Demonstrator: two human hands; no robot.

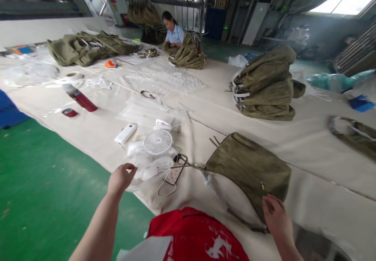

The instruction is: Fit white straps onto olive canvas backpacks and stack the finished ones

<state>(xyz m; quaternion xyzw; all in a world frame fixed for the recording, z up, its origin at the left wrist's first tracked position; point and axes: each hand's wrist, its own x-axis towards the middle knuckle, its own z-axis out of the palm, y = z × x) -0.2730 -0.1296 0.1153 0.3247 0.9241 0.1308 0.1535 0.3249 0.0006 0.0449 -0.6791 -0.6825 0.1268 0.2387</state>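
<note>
An olive-green fabric bag (249, 167) lies on the covered table in front of me, its strap curving along the near side. My right hand (277, 216) is at the bag's near right edge, below a small brass-coloured zipper pull (263, 185). Its fingers are curled together; what they grip, if anything, is hidden. To the left, my left hand (121, 179) has thumb and forefinger pinched beside crumpled clear plastic bags (149, 167). Anything between those fingertips is too small to make out. A phone (175, 173) with a pale cord lies between the hands.
A white fan (158, 142), a white power bank (125, 133) and a red flask (80, 97) stand or lie on the left. Stacked olive bags (267, 84) sit at the back right. Across the table, a person (175, 33) handles more bags.
</note>
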